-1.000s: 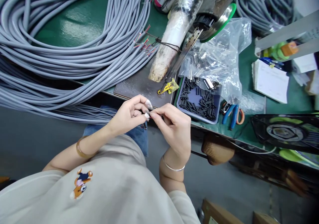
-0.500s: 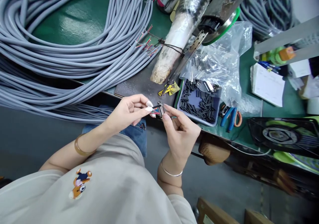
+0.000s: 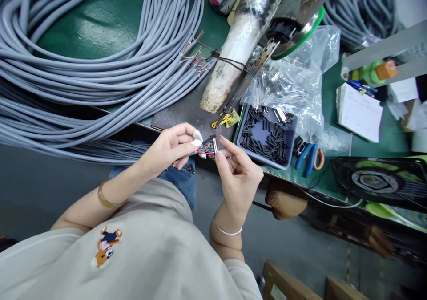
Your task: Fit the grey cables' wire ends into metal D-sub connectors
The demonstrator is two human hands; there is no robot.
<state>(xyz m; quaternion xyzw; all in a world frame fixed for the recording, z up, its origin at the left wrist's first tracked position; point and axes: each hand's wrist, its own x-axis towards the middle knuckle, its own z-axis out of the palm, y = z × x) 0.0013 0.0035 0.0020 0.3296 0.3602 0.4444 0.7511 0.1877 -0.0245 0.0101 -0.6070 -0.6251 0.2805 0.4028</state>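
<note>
Metal connector (image 3: 214, 147) shows plainly (unlike a second ago).

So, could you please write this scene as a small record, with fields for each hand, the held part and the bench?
Left hand: pinching at the colored wires
Right hand: holding the connector between thumb and fingers
Held part: connector with colored wires on its left-hand side
Bench left: gray cables, some showing bare colored wire ends
Bench right: purple tray with short black pieces; clear plastic bag partly over its far side
Beside tray: blue and orange tool handles
</note>
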